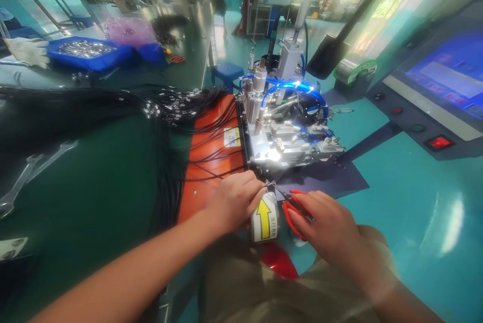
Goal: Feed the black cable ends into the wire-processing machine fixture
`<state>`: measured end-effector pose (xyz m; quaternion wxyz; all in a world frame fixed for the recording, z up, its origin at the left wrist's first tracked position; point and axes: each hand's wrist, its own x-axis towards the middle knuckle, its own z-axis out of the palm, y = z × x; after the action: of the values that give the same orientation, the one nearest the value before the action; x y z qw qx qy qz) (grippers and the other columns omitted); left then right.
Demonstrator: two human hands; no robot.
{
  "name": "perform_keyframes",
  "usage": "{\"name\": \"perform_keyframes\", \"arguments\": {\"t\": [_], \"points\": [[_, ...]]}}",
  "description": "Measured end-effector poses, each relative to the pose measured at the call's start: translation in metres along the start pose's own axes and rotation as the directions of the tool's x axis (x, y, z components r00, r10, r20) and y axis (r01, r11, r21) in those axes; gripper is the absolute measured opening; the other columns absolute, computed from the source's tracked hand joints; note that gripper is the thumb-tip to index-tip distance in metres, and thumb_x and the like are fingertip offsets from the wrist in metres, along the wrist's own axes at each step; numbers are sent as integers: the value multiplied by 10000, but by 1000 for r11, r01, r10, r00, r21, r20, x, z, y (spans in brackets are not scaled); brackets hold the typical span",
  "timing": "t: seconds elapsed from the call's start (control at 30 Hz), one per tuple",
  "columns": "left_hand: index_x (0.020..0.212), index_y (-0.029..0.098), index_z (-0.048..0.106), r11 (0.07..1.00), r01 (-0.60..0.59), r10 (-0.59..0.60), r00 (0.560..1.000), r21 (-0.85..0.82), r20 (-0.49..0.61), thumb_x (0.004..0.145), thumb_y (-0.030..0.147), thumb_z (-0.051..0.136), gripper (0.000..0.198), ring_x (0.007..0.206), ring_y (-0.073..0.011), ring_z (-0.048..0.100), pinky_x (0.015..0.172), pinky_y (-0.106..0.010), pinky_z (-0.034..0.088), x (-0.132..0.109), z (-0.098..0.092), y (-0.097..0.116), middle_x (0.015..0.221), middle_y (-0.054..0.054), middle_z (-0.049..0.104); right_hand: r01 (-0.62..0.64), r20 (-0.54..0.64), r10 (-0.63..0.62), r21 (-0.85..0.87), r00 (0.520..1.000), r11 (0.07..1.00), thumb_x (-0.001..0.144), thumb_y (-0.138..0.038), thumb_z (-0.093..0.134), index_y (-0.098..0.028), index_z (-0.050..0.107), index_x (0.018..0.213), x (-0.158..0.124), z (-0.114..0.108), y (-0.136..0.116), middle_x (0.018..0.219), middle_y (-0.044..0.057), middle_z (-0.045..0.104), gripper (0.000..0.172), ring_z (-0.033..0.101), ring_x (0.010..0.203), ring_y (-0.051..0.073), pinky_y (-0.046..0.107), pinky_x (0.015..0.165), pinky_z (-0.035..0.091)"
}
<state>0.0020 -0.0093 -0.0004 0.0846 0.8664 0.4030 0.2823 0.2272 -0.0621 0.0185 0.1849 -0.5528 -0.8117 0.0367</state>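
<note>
The fingers of my left hand (236, 199) are closed round the end of a black cable, just in front of the machine. Thin coloured wires (270, 183) stick out past its fingertips. My right hand (332, 220) grips red-handled pliers (289, 218), whose narrow metal jaws point up and left at those wires. Whether the jaws touch a wire is too small to tell. Below the wires is a roll-shaped piece with a white label (265, 217) bearing a yellow arrow.
A silver machine with blue air tubes (290, 127) stands ahead, beside an orange plate (211, 152) crossed by black cables. A bundle of black cables (177, 104) lies left, near wrenches (22, 182). A blue tray of metal parts (90, 59) sits further back. A control screen (449, 71) is right.
</note>
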Motion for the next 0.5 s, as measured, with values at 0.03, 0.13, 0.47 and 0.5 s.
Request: {"name": "perform_keyframes", "arguments": {"t": [0.03,0.13,0.47,0.5], "points": [[858,171,672,1000,-3,3,1000,1,-2,983,286,440,288,718,-160,552,646,-293,417,0,0,0,779,-39,610,-4,4,4,-4,1000,1000,942,-310,551,-208,673,868,0,0,0,754,21,648,175,541,714,181,296,608,320],[859,173,670,1000,-6,6,1000,5,-3,983,285,441,283,719,-160,549,647,-293,414,-1,1,-1,777,-37,606,-8,9,9,-15,1000,1000,939,-315,560,-209,677,884,1,2,0,737,16,638,167,542,708,178,296,605,313],[852,167,676,1000,-2,2,1000,17,8,980,285,443,291,714,-162,555,636,-290,409,-1,1,-1,772,-41,607,17,18,-17,-48,1000,999,929,-296,577,-216,667,871,2,4,3,722,12,625,134,531,698,182,307,615,304],[854,167,677,1000,-1,1,1000,17,9,980,285,443,290,713,-162,556,635,-289,409,-1,1,-1,773,-40,607,19,17,-18,-54,1000,998,930,-293,574,-216,666,865,2,4,2,719,11,622,137,527,697,181,308,613,300]]}}
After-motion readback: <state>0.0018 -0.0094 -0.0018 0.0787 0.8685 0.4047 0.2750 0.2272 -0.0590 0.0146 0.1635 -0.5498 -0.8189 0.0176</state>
